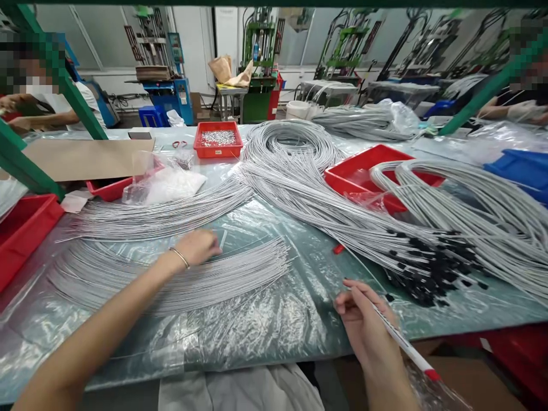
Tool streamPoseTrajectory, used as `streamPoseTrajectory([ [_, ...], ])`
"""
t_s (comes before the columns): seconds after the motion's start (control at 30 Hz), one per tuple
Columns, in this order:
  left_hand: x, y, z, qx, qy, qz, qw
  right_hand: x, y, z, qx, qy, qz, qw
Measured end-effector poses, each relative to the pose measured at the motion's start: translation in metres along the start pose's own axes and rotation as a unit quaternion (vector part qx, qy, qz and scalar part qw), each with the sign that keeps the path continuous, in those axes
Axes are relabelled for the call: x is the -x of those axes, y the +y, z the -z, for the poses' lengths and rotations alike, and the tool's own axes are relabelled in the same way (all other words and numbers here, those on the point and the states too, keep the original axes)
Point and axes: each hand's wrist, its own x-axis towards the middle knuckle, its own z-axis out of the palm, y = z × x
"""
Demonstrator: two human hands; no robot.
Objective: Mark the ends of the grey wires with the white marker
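Note:
My left hand [200, 248], with a bangle at the wrist, is closed and slightly blurred just above a fanned bundle of grey wires [231, 279]. Whatever its fingers pinch is hidden; a short pale strip [224, 240] shows beside them. Near the table's front edge, my right hand [369, 319] is curled palm up around a slim white rod with a red end [406, 345], which slants down past the wrist. Beyond that hand lies a thick bundle of grey cables [317, 200] with black connectors [432, 262] at the near end.
A second wire bundle [166, 214] lies behind the left hand. Red trays [218, 149] hold small metal parts and other items. Plastic bags [171, 185], a cardboard sheet [85, 158], more looped cables [479, 205] and green frame posts [64, 74] surround the work area. Other people sit at both sides.

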Motion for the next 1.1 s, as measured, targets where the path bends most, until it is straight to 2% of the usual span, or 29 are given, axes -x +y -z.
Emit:
streamPoseTrajectory([
  [0.07, 0.013, 0.014, -0.007, 0.015, -0.041, -0.021, 0.999, 0.002, 0.003, -0.003, -0.005, -0.008, 0.001, 1.000],
  [0.13, 0.021, 0.020, -0.011, 0.029, -0.060, -0.031, 0.997, 0.005, 0.006, -0.006, -0.003, -0.022, 0.004, 1.000],
  [0.4, 0.025, 0.012, -0.010, 0.065, -0.082, -0.052, 0.993, 0.005, 0.012, -0.003, -0.028, -0.048, 0.017, 0.998],
  [0.5, 0.024, 0.011, -0.005, 0.079, -0.099, -0.062, 0.990, 0.006, 0.013, 0.000, -0.030, -0.050, 0.022, 0.998],
  [0.63, 0.024, 0.005, 0.004, 0.148, -0.115, -0.061, 0.980, 0.006, 0.015, 0.002, -0.024, -0.058, 0.031, 0.998],
  [0.93, 0.026, 0.001, -0.007, 0.211, -0.090, -0.055, 0.972, 0.007, 0.017, -0.001, -0.039, -0.063, 0.044, 0.996],
  [1.03, 0.027, -0.004, -0.002, 0.255, -0.067, -0.047, 0.963, 0.009, 0.016, -0.001, -0.037, -0.060, 0.058, 0.996],
  [1.1, 0.031, -0.006, 0.009, 0.296, -0.066, -0.053, 0.951, 0.008, 0.016, 0.000, -0.023, -0.060, 0.062, 0.996],
])
